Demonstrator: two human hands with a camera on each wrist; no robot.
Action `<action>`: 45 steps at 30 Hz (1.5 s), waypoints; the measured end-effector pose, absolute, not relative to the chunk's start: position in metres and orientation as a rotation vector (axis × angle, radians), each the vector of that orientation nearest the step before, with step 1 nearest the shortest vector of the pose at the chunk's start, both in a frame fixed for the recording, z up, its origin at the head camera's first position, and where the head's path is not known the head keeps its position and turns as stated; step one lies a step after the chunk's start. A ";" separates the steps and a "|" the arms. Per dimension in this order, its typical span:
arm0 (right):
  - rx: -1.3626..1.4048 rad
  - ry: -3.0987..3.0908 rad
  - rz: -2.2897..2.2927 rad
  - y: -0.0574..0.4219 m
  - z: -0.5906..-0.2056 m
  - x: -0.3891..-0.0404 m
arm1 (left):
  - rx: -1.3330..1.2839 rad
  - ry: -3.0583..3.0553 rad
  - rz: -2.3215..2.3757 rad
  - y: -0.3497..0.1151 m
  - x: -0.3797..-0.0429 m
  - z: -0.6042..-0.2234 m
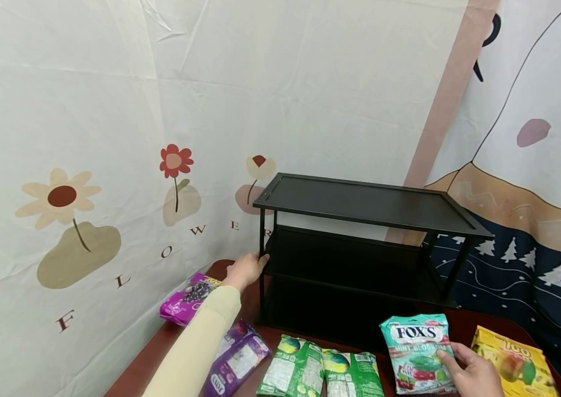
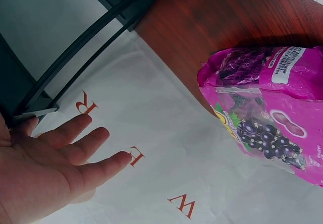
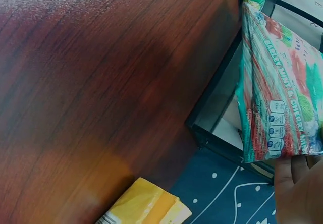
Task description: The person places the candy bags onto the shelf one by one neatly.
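Observation:
My left hand [image 1: 247, 271] is at the left post of a black tiered shelf [image 1: 360, 204], level with its middle tier. In the left wrist view, the thumb side of the left hand [image 2: 55, 168] pinches the shelf frame's corner, while the other fingers extend away from it; the thumb is mostly out of frame. My right hand [image 1: 476, 370] grips a teal Fox's Mint Blossom candy bag [image 1: 416, 353] by its right side, thumb on the front, holding it upright before the shelf. The right wrist view shows the candy bag's [image 3: 282, 93] printed back.
Two green candy bags [image 1: 292, 366] lie at the front of the dark red wooden table [image 3: 101, 82]. A purple Fox's bag [image 1: 241, 361] and a magenta grape candy bag [image 1: 188, 300] lie on the left, a yellow mango candy bag [image 1: 513, 364] on the right. Printed cloth [image 1: 310, 82] hangs behind.

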State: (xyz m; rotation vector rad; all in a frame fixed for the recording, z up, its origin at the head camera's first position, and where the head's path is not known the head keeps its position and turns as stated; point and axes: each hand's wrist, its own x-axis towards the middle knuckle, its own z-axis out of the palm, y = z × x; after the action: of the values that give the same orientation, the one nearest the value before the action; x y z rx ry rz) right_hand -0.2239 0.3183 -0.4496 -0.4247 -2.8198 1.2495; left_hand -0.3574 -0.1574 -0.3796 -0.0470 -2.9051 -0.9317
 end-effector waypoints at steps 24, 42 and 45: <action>-0.330 -2.376 1.169 0.273 -0.405 -0.216 | -0.039 -2.902 -0.914 -0.156 -0.355 -0.378; -0.062 -2.129 1.196 0.263 -0.372 -0.221 | -0.037 -2.897 -0.908 -0.157 -0.356 -0.378; -0.029 -2.105 1.189 0.262 -0.366 -0.222 | -0.036 -2.894 -0.911 -0.157 -0.356 -0.378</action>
State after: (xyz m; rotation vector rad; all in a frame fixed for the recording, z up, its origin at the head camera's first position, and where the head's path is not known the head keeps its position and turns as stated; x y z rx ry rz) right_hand -0.2217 0.2624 -0.3664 -0.0292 -2.1053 1.1891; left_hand -0.3556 -0.1567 -0.3779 -0.0363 -2.8945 -0.9109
